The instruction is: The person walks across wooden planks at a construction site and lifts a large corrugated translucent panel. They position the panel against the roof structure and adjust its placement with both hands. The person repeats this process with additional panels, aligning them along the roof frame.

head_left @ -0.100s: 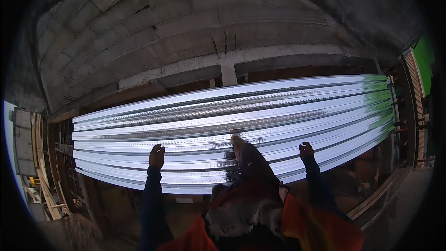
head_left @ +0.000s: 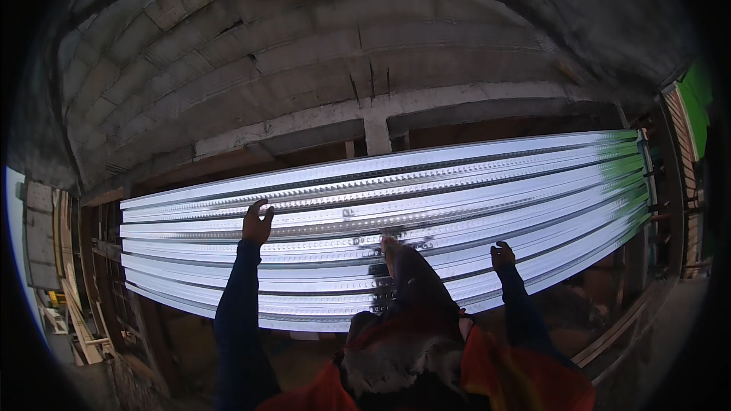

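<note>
A broad run of shiny ribbed metal decking [head_left: 320,265] spans the space in front of me, with long parallel grooves and rows of small embossed dimples. Over its left part I hold out my left hand [head_left: 257,222], fingers spread and nothing in them. My right hand [head_left: 502,254] is held above the decking's near right side, its fingers loosely bent and apart, also without anything in it. Whether either hand touches the metal cannot be told. Between the hands one of my feet [head_left: 390,247] rests on the decking.
Beyond the decking rises a grey block wall [head_left: 304,53] above a concrete beam [head_left: 457,101]. Thin dark rods [head_left: 372,80] stick up from it. Darker gaps lie along the near edge of the metal. Timber planks [head_left: 76,297] lean at the left, and a green sheet [head_left: 694,103] shows far right.
My left hand has moved farther forward over the decking, and its fingers have spread. My right hand has shifted slightly down in the picture, as has the decking.
</note>
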The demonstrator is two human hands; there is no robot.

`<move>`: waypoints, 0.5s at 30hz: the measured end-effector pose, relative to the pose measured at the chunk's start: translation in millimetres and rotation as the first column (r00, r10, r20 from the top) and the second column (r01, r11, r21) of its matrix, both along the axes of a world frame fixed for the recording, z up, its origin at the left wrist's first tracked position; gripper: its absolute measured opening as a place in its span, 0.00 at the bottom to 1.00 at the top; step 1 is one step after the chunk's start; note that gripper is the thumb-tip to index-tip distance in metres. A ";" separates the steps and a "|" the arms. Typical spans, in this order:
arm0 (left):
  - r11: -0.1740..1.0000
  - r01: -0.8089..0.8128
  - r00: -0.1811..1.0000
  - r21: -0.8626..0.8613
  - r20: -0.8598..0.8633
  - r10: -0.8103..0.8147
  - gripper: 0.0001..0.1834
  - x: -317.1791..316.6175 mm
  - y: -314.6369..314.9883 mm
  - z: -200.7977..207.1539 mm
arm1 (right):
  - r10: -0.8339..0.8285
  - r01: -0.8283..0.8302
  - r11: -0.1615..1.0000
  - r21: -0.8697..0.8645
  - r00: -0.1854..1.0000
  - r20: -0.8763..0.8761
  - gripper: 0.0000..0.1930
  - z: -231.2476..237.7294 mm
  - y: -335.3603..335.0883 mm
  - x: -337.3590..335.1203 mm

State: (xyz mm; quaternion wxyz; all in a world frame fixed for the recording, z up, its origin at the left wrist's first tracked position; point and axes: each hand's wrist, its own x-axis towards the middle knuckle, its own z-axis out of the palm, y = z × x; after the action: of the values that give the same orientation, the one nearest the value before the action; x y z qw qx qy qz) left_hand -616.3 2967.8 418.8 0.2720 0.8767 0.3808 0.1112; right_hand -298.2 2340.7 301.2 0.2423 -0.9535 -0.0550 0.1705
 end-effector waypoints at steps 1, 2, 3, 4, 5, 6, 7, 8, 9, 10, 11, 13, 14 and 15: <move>1.000 0.018 0.999 -0.020 0.031 -0.017 0.21 49.6 29.3 20.2 | 0.019 -0.019 1.000 -0.001 1.000 0.012 0.14 -3.9 13.6 12.8; 0.987 0.113 0.993 0.117 0.012 -0.115 0.23 106.2 50.8 47.5 | 0.029 -0.028 1.000 -0.009 0.999 0.028 0.14 -3.9 23.2 26.5; 0.971 0.144 0.990 0.192 -0.018 -0.143 0.23 153.3 79.5 63.9 | 0.049 -0.048 0.999 -0.015 0.998 0.040 0.14 -7.3 31.6 37.8; 0.948 0.226 0.973 0.223 0.003 -0.232 0.23 212.6 103.6 87.4 | 0.082 -0.084 0.996 0.009 0.989 0.126 0.13 -19.3 26.0 57.7; 0.889 0.276 0.953 0.365 0.013 -0.302 0.22 263.6 123.2 118.1 | -0.036 0.036 0.999 0.004 0.999 -0.003 0.12 -14.7 39.4 73.5; 0.875 0.284 0.945 0.391 0.039 -0.324 0.22 322.4 124.6 151.0 | 0.002 -0.003 1.000 0.013 0.995 0.104 0.11 -13.8 28.9 84.7; 0.830 0.318 0.921 0.457 0.060 -0.386 0.22 370.1 142.1 174.6 | -0.019 0.019 1.000 -0.006 0.993 0.119 0.11 -9.6 25.5 97.8; 0.822 0.333 0.905 0.462 0.087 -0.416 0.22 409.2 135.9 195.9 | -0.064 0.065 0.998 0.000 0.985 0.160 0.11 1.1 21.2 101.4; 0.758 0.324 0.894 0.567 0.080 -0.442 0.23 428.7 153.9 206.8 | -0.021 0.017 1.000 0.017 0.976 0.218 0.10 13.2 30.3 105.4; 0.714 0.319 0.890 0.623 0.061 -0.451 0.24 433.1 173.0 207.7 | 0.065 -0.056 0.998 -0.040 0.955 0.290 0.10 18.2 32.2 115.5; 0.648 0.320 0.872 0.691 0.053 -0.487 0.24 448.1 180.8 217.2 | 0.042 -0.032 0.999 -0.042 0.961 0.272 0.10 25.6 23.5 119.2; 0.526 0.356 0.856 0.772 -0.043 -0.515 0.25 485.6 199.0 238.2 | 0.033 -0.011 0.998 -0.067 0.941 0.336 0.11 38.6 -0.4 122.2; 0.454 0.368 0.857 0.811 -0.107 -0.505 0.26 492.0 212.2 257.7 | -0.016 0.042 0.995 -0.096 0.964 0.265 0.11 49.4 -2.2 120.9; 0.320 0.370 0.835 0.872 -0.162 -0.526 0.26 508.1 231.7 284.5 | -0.071 0.097 0.988 -0.122 0.977 0.202 0.12 57.4 -0.1 123.0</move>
State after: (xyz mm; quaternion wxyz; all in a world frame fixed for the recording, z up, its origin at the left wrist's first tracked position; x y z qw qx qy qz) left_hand -108.2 3199.5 703.4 -0.1703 0.9457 -0.0123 0.2764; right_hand -175.2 2340.6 358.6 0.1796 -0.9810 -0.0270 0.0681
